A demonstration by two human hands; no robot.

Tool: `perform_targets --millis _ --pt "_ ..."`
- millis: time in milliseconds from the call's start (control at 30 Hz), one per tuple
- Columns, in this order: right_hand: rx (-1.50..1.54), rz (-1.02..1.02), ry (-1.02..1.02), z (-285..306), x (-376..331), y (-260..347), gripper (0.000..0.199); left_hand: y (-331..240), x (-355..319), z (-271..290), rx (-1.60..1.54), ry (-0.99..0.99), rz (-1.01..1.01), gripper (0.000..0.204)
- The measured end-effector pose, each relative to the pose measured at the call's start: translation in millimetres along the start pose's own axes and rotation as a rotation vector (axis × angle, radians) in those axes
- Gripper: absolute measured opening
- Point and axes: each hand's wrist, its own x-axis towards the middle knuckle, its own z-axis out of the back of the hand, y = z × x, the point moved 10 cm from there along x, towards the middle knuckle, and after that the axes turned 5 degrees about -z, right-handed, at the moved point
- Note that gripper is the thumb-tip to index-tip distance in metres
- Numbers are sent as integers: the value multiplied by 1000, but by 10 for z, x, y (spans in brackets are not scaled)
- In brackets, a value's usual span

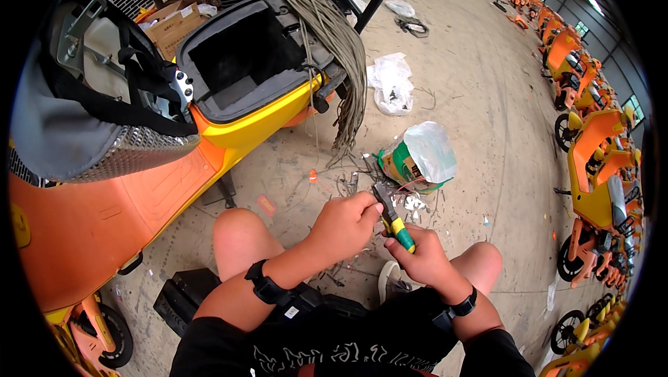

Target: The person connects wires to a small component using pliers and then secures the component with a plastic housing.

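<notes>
My right hand [422,254] is wrapped round the green and yellow handles of a pair of pliers [398,226], whose dark jaws point up and away from me. Close beside the jaws, my left hand [348,222] is closed in a pinch. What its fingers hold is too small to make out; a thin reddish wire [407,186] runs near the jaws. Just beyond the pliers stands a green and yellow bucket [398,162] with a pale plastic bag [429,149] over its rim. Wire scraps and white bits [415,203] lie on the floor beside it.
To the left stands an orange and yellow scooter [236,142] with its seat [76,133] tipped up. A bundle of grey cables [327,36] hangs over its tail. A white plastic bag [392,85] lies beyond the bucket. Rows of orange scooters [597,161] line the right side.
</notes>
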Motion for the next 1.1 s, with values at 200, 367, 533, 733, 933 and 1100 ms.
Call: perform_targets --millis 200,367,533,733,933,1100 --pt "-42 212 -76 65 15 208 17 349 -155 -353 -1095 285 604 21" --pt "6 214 -72 103 27 241 17 262 -198 -469 -1401 362 667 19" --pt "-6 30 -45 55 62 100 21 291 69 -108 -224 77 120 17" --pt "102 -202 -30 38 1 -105 22 -274 -18 -28 601 -141 -441 14" --pt "2 -180 -12 61 -39 -16 23 -265 -93 -81 635 -153 -481 13" --pt "-103 22 -15 81 -20 35 19 160 49 -87 -115 92 83 17"
